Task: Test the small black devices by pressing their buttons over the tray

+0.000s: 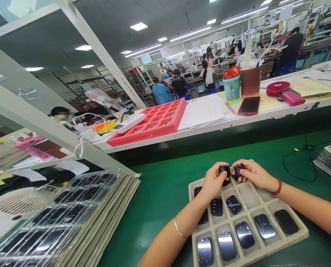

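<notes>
Just above a beige moulded-pulp tray (293, 239), the left hand (214, 181) pinches a small glossy black device (224, 170) in narrowly closed fingers, and the right hand (252, 174) pinches a second black device (239, 170). Similar devices (226, 246) lie in the tray's compartments.

Green-matted tabletop (165, 193): beige molded tray (295, 234) at centre right, stacked clear blister trays (56, 211) at left, black cable (295, 167) and stacked beige-rimmed trays (330, 163) at far right.
</notes>
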The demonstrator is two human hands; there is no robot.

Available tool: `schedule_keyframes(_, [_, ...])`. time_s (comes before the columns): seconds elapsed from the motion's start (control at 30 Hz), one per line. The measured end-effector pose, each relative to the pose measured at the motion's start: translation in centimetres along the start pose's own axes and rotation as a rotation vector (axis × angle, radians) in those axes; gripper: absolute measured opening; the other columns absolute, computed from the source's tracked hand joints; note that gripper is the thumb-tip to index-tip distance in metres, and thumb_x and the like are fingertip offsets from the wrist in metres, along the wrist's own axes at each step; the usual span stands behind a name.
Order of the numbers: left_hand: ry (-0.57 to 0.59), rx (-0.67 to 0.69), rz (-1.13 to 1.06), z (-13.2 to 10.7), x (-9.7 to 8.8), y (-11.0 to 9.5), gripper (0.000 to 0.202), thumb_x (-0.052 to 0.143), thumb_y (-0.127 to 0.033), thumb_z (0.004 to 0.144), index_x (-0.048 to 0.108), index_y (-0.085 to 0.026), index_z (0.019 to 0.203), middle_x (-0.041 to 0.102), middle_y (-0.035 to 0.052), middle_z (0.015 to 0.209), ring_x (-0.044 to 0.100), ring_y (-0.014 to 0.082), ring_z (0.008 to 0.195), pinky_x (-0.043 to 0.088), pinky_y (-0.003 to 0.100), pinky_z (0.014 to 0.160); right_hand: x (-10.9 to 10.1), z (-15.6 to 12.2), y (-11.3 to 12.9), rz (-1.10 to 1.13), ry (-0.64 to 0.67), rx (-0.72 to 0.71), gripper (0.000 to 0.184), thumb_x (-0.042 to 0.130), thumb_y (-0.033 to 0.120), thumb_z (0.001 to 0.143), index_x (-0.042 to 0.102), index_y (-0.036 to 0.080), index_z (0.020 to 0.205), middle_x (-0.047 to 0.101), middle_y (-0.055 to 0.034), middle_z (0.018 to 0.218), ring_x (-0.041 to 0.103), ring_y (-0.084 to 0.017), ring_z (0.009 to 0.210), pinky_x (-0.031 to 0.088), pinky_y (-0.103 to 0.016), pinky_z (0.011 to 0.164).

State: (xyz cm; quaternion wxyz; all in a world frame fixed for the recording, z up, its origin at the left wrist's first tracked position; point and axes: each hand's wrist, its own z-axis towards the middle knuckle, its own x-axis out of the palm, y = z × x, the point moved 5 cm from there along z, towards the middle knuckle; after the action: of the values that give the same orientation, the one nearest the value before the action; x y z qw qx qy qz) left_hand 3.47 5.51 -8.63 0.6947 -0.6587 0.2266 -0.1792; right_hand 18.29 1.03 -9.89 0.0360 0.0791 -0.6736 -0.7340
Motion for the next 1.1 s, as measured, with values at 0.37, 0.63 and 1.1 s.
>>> schedule_keyframes(0.37, [0.004, 0.005, -0.005, -0.02, 0.03, -0.01, 0.026, 0.051, -0.014, 0.076, 0.058, -0.015, 0.101, 0.065, 0.0042, 0.083, 0.058, 0.0103, 0.061, 0.048, 0.023, 0.062, 0.09, -0.06, 0.32, -0.009, -0.013, 0.011, 0.025, 0.049, 0.023, 0.081, 0.054, 0.016, 0.105, 0.065, -0.0076, 0.095, 0.063, -0.013, 0.065, 0.052, -0.026, 0.058])
schedule_keyframes(0.63, [-0.036, 0.050, 0.017, -0.13, -0.05, -0.46, 0.039, 0.055, -0.007, 0.068, 0.054, -0.017, 0.106, 0.066, 0.0060, 0.095, 0.062, 0.0168, 0.087, 0.048, 0.027, 0.078, 0.06, -0.03, 0.57, 0.042, -0.045, 0.007, 0.041, 0.054, 0.023, 0.075, 0.048, 0.020, 0.116, 0.062, -0.0078, 0.105, 0.064, -0.015, 0.077, 0.053, -0.027, 0.063])
schedule_keyframes(1.1, [-0.063, 0.037, 0.026, -0.30, -0.25, -0.75, 0.030, 0.054, -0.012, 0.073, 0.056, -0.016, 0.103, 0.066, 0.0047, 0.086, 0.061, 0.0150, 0.075, 0.048, 0.027, 0.071, 0.23, -0.11, 0.56, -0.006, -0.015, -0.013, 0.038, 0.052, 0.024, 0.079, 0.052, 0.019, 0.117, 0.063, -0.0076, 0.101, 0.065, -0.015, 0.076, 0.054, -0.027, 0.062])
